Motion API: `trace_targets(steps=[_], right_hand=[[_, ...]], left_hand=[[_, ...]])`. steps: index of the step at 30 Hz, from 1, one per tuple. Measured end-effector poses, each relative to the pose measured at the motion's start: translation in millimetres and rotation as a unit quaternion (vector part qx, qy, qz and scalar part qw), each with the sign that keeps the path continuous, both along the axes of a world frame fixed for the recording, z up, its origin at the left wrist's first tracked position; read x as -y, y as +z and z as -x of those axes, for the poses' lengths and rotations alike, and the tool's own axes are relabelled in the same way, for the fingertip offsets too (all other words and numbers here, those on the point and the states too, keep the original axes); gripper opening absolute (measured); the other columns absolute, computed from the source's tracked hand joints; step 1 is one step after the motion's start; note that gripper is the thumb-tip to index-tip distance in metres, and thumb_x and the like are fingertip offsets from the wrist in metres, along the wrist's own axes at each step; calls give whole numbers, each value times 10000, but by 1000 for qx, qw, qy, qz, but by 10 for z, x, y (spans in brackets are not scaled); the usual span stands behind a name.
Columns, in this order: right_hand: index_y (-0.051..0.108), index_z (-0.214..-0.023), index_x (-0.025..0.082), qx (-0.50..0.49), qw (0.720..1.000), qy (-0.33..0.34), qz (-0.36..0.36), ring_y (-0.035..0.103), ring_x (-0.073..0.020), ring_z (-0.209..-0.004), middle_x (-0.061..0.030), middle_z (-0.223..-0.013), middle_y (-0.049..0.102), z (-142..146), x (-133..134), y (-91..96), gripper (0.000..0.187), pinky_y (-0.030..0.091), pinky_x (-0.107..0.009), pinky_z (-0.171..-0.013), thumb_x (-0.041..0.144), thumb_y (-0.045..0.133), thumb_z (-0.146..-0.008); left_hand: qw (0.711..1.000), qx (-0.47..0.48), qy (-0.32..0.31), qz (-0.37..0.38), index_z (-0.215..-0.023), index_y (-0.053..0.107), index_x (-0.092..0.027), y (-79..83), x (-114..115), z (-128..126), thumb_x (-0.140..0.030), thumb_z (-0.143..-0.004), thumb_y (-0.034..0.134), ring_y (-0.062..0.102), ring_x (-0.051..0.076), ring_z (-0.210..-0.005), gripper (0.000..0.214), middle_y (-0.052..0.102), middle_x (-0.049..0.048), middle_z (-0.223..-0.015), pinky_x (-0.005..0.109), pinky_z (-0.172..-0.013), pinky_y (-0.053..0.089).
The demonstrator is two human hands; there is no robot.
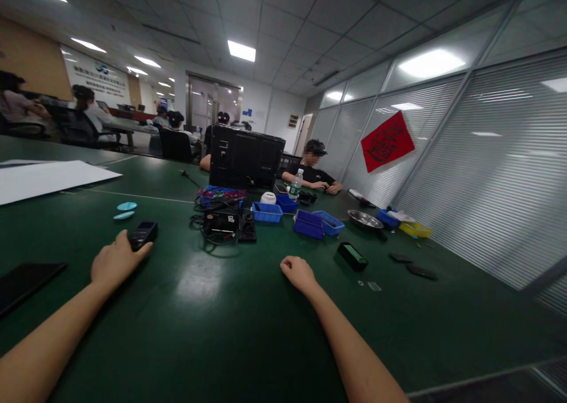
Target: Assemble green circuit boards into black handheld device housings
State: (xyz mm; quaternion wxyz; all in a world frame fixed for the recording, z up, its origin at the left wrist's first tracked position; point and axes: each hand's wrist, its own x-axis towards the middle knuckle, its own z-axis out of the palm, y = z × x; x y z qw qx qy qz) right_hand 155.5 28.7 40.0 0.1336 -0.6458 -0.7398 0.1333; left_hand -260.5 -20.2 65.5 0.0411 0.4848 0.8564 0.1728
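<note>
My left hand (116, 260) grips a small black handheld device (144, 235) with a dark screen and buttons, its thumb and fingers around the near end. Two light-blue oval pieces (126, 210) lie just beyond it. On the green table (212, 332), my right hand (300, 275) rests with its fingers curled into a loose fist; nothing shows in it. To the right of that fist is a black box with a green top (352, 256). A small clear piece (374, 286) and a little ring (360, 283) lie near the box.
Ahead stand a black monitor (245, 158), tangled cables with a black power unit (220, 222), blue trays (267, 213), a white ball (268, 198) and a bottle (296, 184). A metal pan (365, 219) sits right; white sheets (53, 178) lie left. A person (314, 169) sits across.
</note>
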Motion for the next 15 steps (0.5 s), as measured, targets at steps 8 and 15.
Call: trace_targets(steps=[8,15], right_hand=[[640,-859,215,3,1000,0,9,582,-151,-752,-29,-863,651,-10,-8,1,214,347,-213,-569,303,458,-789],[637,-861,215,6,1000,12,1,581,-150,-757,-28,-868,648,-13,-19,-11,207,345,-216,-567,298,462,-786]], left_hand=[[1000,21,-17,3,-1175,408,-100,-76,-51,93,-602,-765,265,572,308,-852,664,592,185,-993,319,-602,422],[999,36,-13,8,-1214,375,-95,-1,-8,32,-574,-770,271,568,305,-865,661,570,193,-1048,330,-627,430]])
